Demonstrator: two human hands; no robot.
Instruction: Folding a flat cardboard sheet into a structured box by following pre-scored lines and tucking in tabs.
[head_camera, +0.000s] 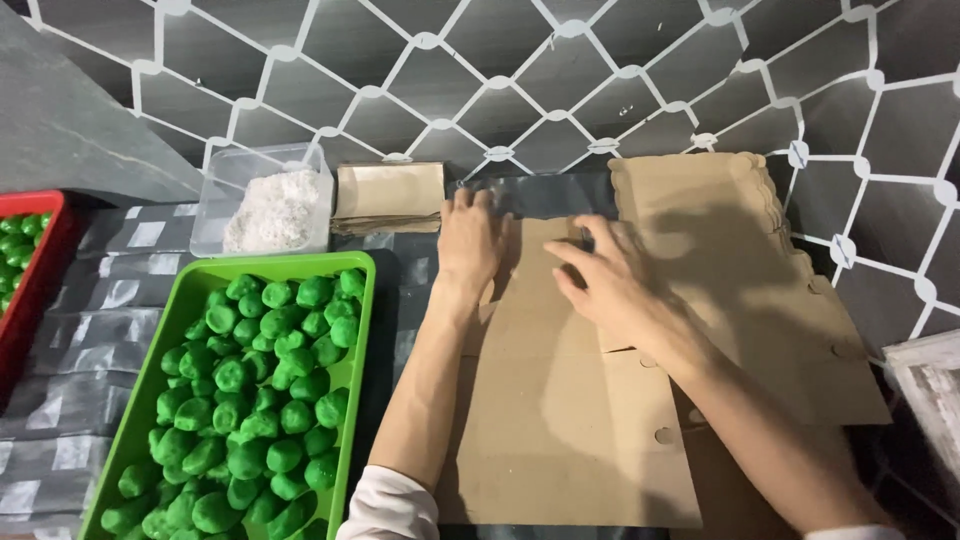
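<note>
Dark diamond-patterned wall backs your bench (100, 390). Both your hands lie open and flat, gripping nothing: left hand (472, 240) and right hand (605, 275) press the flat cardboard sheet (560, 410), seemingly to steady it, beside a cardboard stack (740, 270). Leftward, a green tray (362, 330) holds green balls (260, 390); behind it, a clear tub (215, 195) holds white powder (272, 208).
</note>
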